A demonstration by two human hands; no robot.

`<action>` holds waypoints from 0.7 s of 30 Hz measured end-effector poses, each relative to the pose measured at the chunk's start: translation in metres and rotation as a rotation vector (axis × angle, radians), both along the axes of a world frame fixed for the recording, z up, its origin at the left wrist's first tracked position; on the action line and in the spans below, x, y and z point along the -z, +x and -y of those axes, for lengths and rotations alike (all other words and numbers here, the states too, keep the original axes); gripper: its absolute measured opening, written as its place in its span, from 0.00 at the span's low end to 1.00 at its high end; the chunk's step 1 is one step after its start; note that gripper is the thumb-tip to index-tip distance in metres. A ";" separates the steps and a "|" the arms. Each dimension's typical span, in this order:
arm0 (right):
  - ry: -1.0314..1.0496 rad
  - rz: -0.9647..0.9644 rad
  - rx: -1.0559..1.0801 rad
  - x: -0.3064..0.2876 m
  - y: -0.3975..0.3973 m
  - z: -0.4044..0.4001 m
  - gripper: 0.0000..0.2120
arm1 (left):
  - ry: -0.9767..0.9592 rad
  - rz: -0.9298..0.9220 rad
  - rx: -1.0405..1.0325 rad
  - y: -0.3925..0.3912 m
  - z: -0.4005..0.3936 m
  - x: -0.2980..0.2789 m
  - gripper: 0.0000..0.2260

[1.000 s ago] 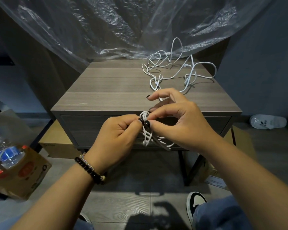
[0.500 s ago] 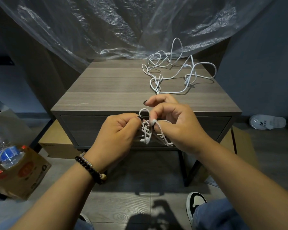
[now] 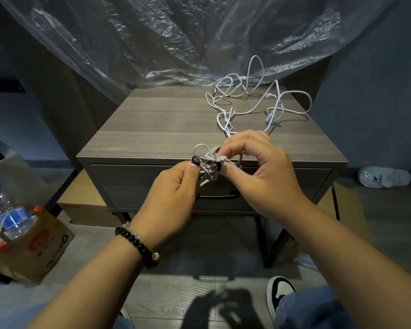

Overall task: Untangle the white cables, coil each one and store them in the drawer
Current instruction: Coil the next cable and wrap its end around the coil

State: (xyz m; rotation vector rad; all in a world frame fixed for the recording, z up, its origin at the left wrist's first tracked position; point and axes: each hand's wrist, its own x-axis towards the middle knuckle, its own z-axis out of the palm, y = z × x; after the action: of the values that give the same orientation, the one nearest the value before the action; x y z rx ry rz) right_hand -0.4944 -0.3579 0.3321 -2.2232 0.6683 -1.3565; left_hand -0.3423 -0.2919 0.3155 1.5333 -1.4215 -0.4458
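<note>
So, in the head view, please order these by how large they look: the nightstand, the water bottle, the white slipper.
1. nightstand, by far the largest.
2. water bottle and white slipper look alike in size; the bottle stands nearer the camera and partly inside a box, so I do not rank them.

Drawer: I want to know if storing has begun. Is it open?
No, the drawer is closed flush, and both hands grip a coiled cable before it.

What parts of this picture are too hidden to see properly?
Head view only:
- The coiled cable: how it is wound is hidden by the left hand and right hand pinching it.
- The drawer: shut, so its inside is unseen.
- The loose cables: how many there are cannot be told, they overlap.
- Water bottle: label too small to read.
</note>
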 end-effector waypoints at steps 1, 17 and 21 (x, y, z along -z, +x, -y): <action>-0.027 0.003 -0.005 -0.001 0.000 0.000 0.06 | 0.009 -0.028 -0.016 0.000 0.000 -0.001 0.19; 0.219 0.060 -0.148 -0.004 -0.003 -0.007 0.07 | 0.056 -0.235 -0.121 0.008 0.000 -0.011 0.17; 0.272 -0.027 -0.040 0.000 -0.002 -0.002 0.04 | -0.036 -0.078 -0.070 0.008 0.000 -0.004 0.17</action>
State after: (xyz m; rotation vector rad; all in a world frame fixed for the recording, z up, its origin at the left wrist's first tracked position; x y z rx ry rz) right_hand -0.4960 -0.3555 0.3322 -2.0302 0.7647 -1.1429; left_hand -0.3345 -0.2914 0.3199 1.5164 -1.3050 -0.4309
